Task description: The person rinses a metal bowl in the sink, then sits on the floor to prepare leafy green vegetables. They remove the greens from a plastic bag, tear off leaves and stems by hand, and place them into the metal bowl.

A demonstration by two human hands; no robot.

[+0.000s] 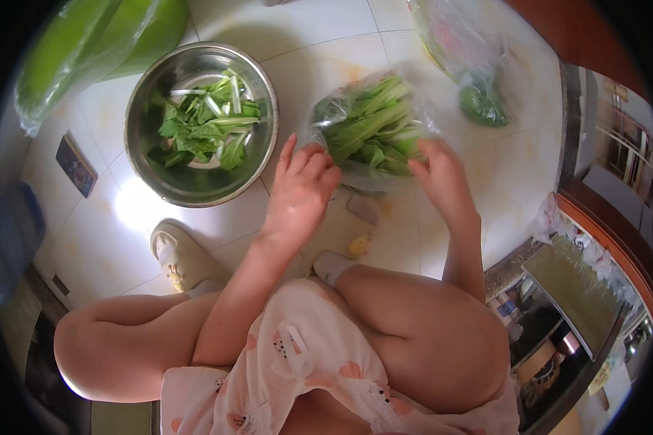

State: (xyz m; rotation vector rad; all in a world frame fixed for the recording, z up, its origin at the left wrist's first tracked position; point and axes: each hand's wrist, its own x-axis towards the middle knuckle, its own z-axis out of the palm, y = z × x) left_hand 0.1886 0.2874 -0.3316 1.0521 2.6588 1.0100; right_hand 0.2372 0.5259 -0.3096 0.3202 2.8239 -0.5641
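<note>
A clear plastic bag [353,176] of leafy greens [378,122], with long pale green stalks, lies just beyond my two hands. My left hand [305,182] is at the bag's near left edge, its fingers curled on the plastic and the index finger raised. At the right edge, my right hand [441,168] pinches the bag's rim between thumb and fingers. To the left of the bag, a round stainless steel basin [201,193] stands on the tiled floor, holding torn leaves and cut pale stems [209,128].
A large green container [141,38] partly under clear plastic is at the upper left. Another plastic bag with a green vegetable [483,104] lies upper right. A dark flat rectangular thing [76,165] is left of the basin. My slippered foot [182,253] is below the basin; open cabinets [574,293] stand right.
</note>
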